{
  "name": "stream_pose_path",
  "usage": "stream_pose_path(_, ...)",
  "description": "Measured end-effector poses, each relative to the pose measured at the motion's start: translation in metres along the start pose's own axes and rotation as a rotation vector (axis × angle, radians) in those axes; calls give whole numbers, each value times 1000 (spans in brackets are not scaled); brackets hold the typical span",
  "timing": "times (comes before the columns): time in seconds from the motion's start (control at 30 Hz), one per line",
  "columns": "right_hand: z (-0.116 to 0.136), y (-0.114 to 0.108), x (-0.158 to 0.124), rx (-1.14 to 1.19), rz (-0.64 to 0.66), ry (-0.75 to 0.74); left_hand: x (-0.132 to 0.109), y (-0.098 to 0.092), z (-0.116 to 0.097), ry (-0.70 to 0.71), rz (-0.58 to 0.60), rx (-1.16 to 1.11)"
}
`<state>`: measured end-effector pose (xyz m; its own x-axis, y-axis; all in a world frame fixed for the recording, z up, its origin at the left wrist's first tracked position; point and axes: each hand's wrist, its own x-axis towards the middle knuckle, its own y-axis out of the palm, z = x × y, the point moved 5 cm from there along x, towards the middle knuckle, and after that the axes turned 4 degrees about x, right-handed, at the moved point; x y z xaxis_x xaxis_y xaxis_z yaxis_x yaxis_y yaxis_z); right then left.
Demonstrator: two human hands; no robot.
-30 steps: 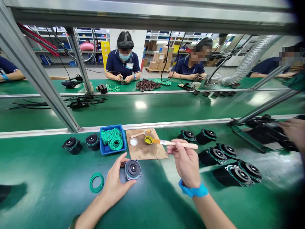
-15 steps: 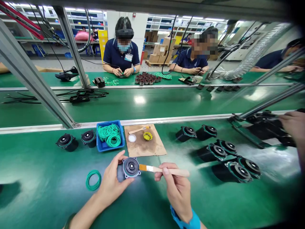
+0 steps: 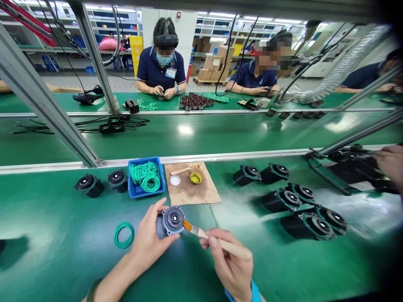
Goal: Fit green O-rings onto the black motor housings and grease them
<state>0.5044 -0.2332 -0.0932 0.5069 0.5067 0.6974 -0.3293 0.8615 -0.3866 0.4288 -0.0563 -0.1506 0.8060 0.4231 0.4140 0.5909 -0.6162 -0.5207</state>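
Observation:
My left hand (image 3: 150, 233) is closed around the side of a black round motor housing (image 3: 174, 220), its ringed face turned up toward me. In my right hand (image 3: 231, 262) is a paintbrush (image 3: 204, 237) with a pale wooden handle, pinched between thumb and fingers. The orange bristles touch the right edge of the housing's face. Left of my left hand lie several green rubber rings (image 3: 124, 235) in a loose stack on the green tabletop. Beyond the housing, a piece of cardboard (image 3: 208, 193) bears a small yellow pot (image 3: 195, 178), a white lid (image 3: 175, 180) and a second brush (image 3: 184, 169).
A blue bin (image 3: 146, 193) of green rings stands beside two similar housings (image 3: 90, 185). Several more housings (image 3: 280, 199) with green rings stand at right. A metal frame post (image 3: 53, 96) slants across the left. Another person's hand (image 3: 390, 161) is at far right; co-workers sit across the bench.
The brush has swung so its handle now slants down to the right, with the bristles higher than the handle end. My right hand has dropped slightly. The housing stays in my left hand.

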Motion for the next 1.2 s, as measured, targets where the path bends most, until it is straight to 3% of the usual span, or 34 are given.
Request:
stream_pose_path(0.27,22,3,-1,-133,33,-168,-2,0,-2,24,-21,-18)
stream_pose_path(0.47,6,0,-1,-14,29,-34,1,-3,-1,-17,60,-103)
stream_pose_path(0.7,-7,-2,25,92,-20,71,5,-3,6,-119,281,-237)
stream_pose_path(0.93,-24,1,40,197,25,199,4,-5,10,-43,429,-306)
stream_pose_path(1.0,-26,3,44,213,51,192,1,-1,9,-31,374,-230)
stream_pose_path(1.13,-30,4,49,220,118,158,-3,7,4,-66,82,-54)
stream_pose_path(1.2,-33,4,51,217,140,146,-2,11,-1,-55,45,-66)
